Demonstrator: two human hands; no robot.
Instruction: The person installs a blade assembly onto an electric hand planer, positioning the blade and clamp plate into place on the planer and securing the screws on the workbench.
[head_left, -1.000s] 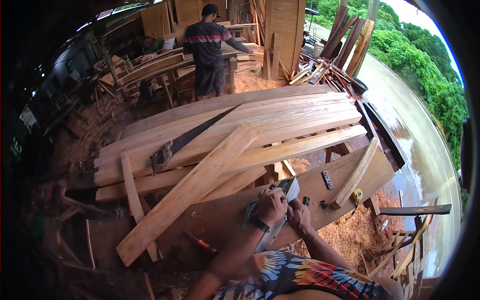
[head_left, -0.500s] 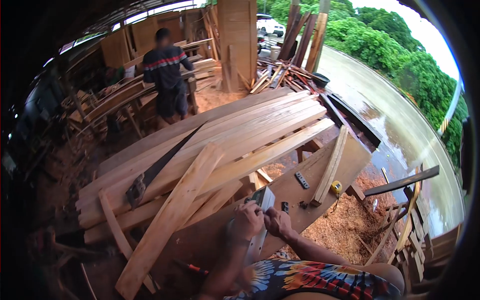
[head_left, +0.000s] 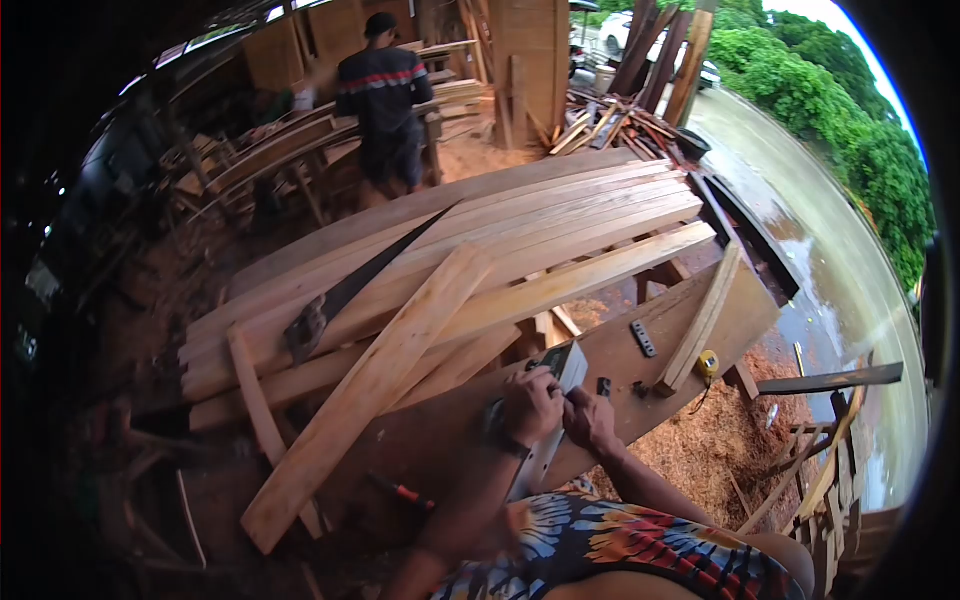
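Observation:
Both of my hands are close together over a grey metal tool (head_left: 568, 368) with a long flat body on the brown board (head_left: 440, 440). My left hand (head_left: 533, 402) is closed at the tool's left side, its fingers curled. Against the right side of the tool, my right hand (head_left: 590, 418) is closed too, its fingertips touching near the left hand. What the fingertips pinch is too small to make out. To the right on the board lie a dark slotted metal piece (head_left: 643, 338) and a small black part (head_left: 604, 387).
A handsaw (head_left: 350, 290) rests on long planks (head_left: 500, 240); a loose plank (head_left: 370, 390) crosses them. A yellow tape measure (head_left: 708, 362) is beside a short timber (head_left: 700, 325). A red-handled tool (head_left: 412, 496) lies nearer. Another person (head_left: 385, 100) stands at a far bench.
The camera view has shifted, so the scene appears farther right and slightly higher. My hands remain together at the metal tool. The white vehicle outside appears nearer.

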